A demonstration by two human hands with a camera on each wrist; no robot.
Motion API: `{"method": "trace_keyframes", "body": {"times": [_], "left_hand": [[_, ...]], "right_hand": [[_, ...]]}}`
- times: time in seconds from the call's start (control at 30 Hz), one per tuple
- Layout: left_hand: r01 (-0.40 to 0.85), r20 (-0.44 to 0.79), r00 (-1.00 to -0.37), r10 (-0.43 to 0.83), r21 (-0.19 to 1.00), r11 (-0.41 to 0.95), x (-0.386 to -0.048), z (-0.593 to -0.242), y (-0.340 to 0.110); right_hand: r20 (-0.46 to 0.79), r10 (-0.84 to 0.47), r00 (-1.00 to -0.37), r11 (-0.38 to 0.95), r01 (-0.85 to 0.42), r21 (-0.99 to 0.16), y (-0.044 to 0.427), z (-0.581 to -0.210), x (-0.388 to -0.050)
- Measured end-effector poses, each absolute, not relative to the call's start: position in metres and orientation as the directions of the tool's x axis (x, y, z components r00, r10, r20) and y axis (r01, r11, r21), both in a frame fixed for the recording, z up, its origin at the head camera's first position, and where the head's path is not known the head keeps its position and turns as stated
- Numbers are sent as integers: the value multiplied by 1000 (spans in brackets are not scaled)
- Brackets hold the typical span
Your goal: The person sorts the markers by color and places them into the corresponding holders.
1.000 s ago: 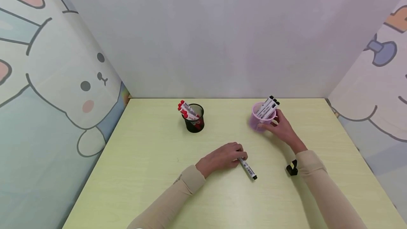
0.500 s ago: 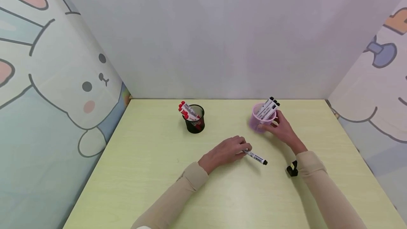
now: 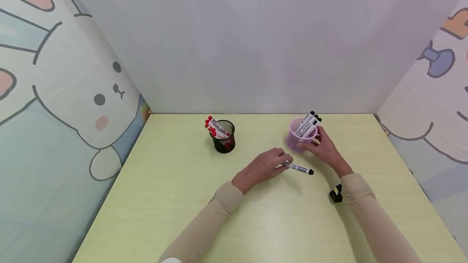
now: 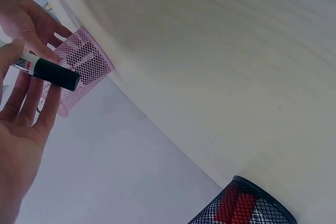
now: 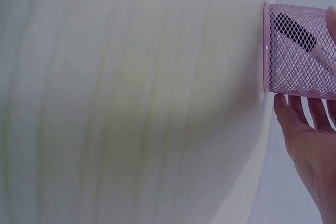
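In the head view my left hand (image 3: 266, 166) pinches a white marker (image 3: 300, 168) with a black cap, held above the table and pointing right. The left wrist view shows this marker (image 4: 55, 73) between thumb and fingers, its dark end outward. My right hand (image 3: 325, 149) grips the side of a pink mesh pen cup (image 3: 292, 142), which stands upright at the back right. Several black-capped white markers (image 3: 307, 125) lean in that cup. In the right wrist view, fingers lie along the cup's mesh wall (image 5: 299, 72), and a dark marker end shows through it.
A black mesh pen cup (image 3: 224, 146) stands at the back, left of the pink one, with several red-capped markers (image 3: 216, 128) leaning in it. Beside the right cuff is a small black object (image 3: 335, 194). A pale wall (image 3: 256, 52) rises behind the table (image 3: 164, 198).
My left hand has lifted the marker off the table, moving it away from me and slightly right. The marker has swung closer to level. The right hand and both cups have stayed put.
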State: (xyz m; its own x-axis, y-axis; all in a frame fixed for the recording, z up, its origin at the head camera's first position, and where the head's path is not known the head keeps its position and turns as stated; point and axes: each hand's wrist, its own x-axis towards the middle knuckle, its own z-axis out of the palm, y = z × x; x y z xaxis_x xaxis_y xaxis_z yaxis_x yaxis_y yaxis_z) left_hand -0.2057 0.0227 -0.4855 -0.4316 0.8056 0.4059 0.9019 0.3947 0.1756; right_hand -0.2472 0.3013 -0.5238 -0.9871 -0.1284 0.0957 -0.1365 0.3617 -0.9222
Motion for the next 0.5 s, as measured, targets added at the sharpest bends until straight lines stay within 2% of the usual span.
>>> {"method": "trace_keyframes", "body": {"times": [0.2, 0.5], "left_hand": [[886, 455, -463, 761, 225, 405, -211, -482, 27], [857, 465, -514, 721, 310, 411, -219, -475, 34]], "right_hand": [[96, -140, -985, 373, -142, -917, 303, -524, -246], [87, -154, -984, 375, -140, -917, 304, -524, -247]]}}
